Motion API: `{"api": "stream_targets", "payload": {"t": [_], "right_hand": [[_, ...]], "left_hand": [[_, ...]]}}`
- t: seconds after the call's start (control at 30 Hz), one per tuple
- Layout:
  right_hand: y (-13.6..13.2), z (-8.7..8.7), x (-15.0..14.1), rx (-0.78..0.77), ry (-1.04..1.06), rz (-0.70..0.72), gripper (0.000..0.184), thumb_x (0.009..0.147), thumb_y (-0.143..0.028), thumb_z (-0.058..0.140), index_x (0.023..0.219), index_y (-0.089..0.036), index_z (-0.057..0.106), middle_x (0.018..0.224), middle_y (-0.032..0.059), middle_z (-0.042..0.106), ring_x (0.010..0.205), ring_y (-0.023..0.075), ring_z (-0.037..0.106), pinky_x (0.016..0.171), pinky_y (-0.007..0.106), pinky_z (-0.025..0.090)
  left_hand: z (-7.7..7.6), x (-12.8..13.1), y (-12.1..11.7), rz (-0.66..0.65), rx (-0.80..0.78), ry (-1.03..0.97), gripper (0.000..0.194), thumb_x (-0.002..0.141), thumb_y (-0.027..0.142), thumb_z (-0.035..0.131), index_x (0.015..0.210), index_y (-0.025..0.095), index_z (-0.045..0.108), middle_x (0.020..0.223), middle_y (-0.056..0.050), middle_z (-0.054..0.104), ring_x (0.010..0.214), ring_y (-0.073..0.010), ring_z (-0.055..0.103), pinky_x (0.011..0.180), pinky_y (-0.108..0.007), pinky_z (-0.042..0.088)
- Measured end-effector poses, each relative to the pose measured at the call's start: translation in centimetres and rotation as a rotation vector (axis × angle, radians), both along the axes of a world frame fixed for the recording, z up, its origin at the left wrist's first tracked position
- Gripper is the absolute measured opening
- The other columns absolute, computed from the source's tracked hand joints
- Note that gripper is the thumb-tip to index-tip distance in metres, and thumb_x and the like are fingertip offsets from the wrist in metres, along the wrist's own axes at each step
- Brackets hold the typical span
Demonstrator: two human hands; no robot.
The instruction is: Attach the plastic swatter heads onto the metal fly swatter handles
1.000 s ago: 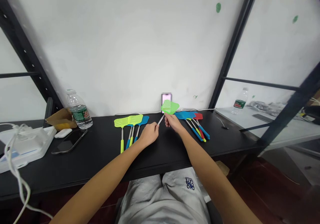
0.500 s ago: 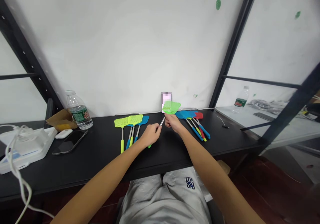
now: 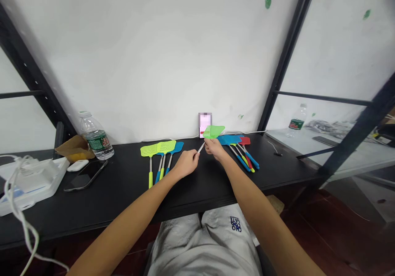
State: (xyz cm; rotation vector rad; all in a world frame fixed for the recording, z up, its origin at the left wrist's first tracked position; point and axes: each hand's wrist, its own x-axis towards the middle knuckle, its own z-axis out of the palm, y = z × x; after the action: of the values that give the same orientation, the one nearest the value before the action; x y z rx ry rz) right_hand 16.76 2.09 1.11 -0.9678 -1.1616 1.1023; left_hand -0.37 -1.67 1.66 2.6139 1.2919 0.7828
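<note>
Both hands hold one green fly swatter [image 3: 214,131] above the black table. My left hand [image 3: 187,163] is closed around the lower part of its metal rod, hiding the grip. My right hand [image 3: 213,147] is closed just below the mesh head. Left of my hands lie several swatters, among them a yellow-green fly swatter [image 3: 149,150] and a blue fly swatter [image 3: 176,147]. To the right is an overlapping group with a blue fly swatter [image 3: 232,140] and a red fly swatter [image 3: 245,141].
A lit phone [image 3: 204,121] leans on the wall behind the swatter. At left are a water bottle [image 3: 98,141], a dark phone [image 3: 85,176], a white case [image 3: 77,165], a cardboard box [image 3: 74,150] and a power strip [image 3: 40,177] with cables. Black frame posts flank the table [image 3: 123,202].
The green swatter's head has shifted slightly right and looks flatter, tilted differently. Its green grip end, visible below my left hand before, is now hidden. Both hands keep their hold.
</note>
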Motion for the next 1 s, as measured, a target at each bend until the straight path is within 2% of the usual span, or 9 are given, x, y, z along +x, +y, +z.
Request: {"api": "stream_targets", "payload": {"t": [0.2, 0.37, 0.57, 0.67, 0.73, 0.87, 1.0], "right_hand": [[0.6, -0.3, 0.7, -0.002, 0.016, -0.019, 0.042, 0.081, -0.035, 0.061, 0.059, -0.024, 0.028, 0.043, -0.0094, 0.026, 0.035, 0.0036, 0.020, 0.034, 0.018, 0.013], [1.1, -0.5, 2.8, -0.013, 0.054, -0.149, 0.043, 0.083, -0.035, 0.060, 0.060, -0.024, 0.025, 0.043, -0.0104, 0.023, 0.035, 0.0036, 0.020, 0.034, 0.017, 0.012], [0.9, -0.3, 3.8, -0.047, 0.055, -0.151, 0.040, 0.085, -0.034, 0.055, 0.059, -0.024, 0.027, 0.043, -0.0102, 0.022, 0.034, 0.0043, 0.019, 0.033, 0.017, 0.011], [0.8, 0.0, 3.7, -0.132, 0.098, -0.161, 0.038, 0.089, -0.038, 0.048, 0.059, -0.023, 0.031, 0.042, -0.0089, 0.024, 0.033, 0.0052, 0.021, 0.032, 0.018, 0.012], [0.8, 0.2, 3.7, -0.159, 0.123, -0.231, 0.038, 0.091, -0.042, 0.045, 0.060, -0.022, 0.036, 0.043, -0.0069, 0.030, 0.033, 0.0057, 0.024, 0.032, 0.018, 0.014], [0.8, 0.2, 3.7, -0.098, 0.149, -0.363, 0.033, 0.090, -0.039, 0.047, 0.063, -0.019, 0.043, 0.043, -0.0061, 0.034, 0.033, 0.0057, 0.027, 0.032, 0.017, 0.014], [0.9, -0.1, 3.5, -0.066, 0.155, -0.330, 0.028, 0.087, -0.032, 0.047, 0.063, -0.018, 0.046, 0.042, -0.0064, 0.033, 0.033, 0.0054, 0.025, 0.033, 0.017, 0.013]], "left_hand": [[0.3, 0.0, -0.4, 0.011, 0.005, 0.020, 0.032, 0.096, 0.030, 0.039, 0.081, 0.017, 0.064, 0.077, -0.008, 0.067, 0.070, -0.0175, 0.059, 0.063, -0.028, 0.033], [0.2, -0.2, -1.0, -0.023, 0.013, 0.080, 0.032, 0.096, 0.032, 0.039, 0.078, 0.018, 0.062, 0.076, -0.007, 0.067, 0.070, -0.0174, 0.059, 0.062, -0.028, 0.031], [-0.2, -0.3, -1.2, -0.004, -0.008, 0.104, 0.032, 0.097, 0.033, 0.037, 0.082, 0.018, 0.061, 0.080, -0.008, 0.067, 0.072, -0.0187, 0.061, 0.063, -0.028, 0.033], [-0.4, -0.3, -1.1, 0.011, -0.004, 0.121, 0.032, 0.097, 0.034, 0.037, 0.083, 0.018, 0.061, 0.081, -0.009, 0.067, 0.075, -0.0200, 0.062, 0.065, -0.028, 0.035], [-0.5, -0.3, -1.1, 0.008, 0.005, 0.130, 0.032, 0.098, 0.035, 0.036, 0.084, 0.019, 0.061, 0.081, -0.008, 0.067, 0.075, -0.0202, 0.062, 0.065, -0.028, 0.035], [-0.7, -0.3, -1.2, 0.006, 0.020, 0.156, 0.032, 0.098, 0.035, 0.036, 0.084, 0.019, 0.060, 0.081, -0.008, 0.067, 0.076, -0.0206, 0.063, 0.064, -0.028, 0.035], [-1.0, -0.4, -1.1, 0.008, 0.027, 0.174, 0.031, 0.097, 0.034, 0.035, 0.083, 0.020, 0.059, 0.080, -0.008, 0.067, 0.076, -0.0210, 0.063, 0.064, -0.029, 0.034]]}}
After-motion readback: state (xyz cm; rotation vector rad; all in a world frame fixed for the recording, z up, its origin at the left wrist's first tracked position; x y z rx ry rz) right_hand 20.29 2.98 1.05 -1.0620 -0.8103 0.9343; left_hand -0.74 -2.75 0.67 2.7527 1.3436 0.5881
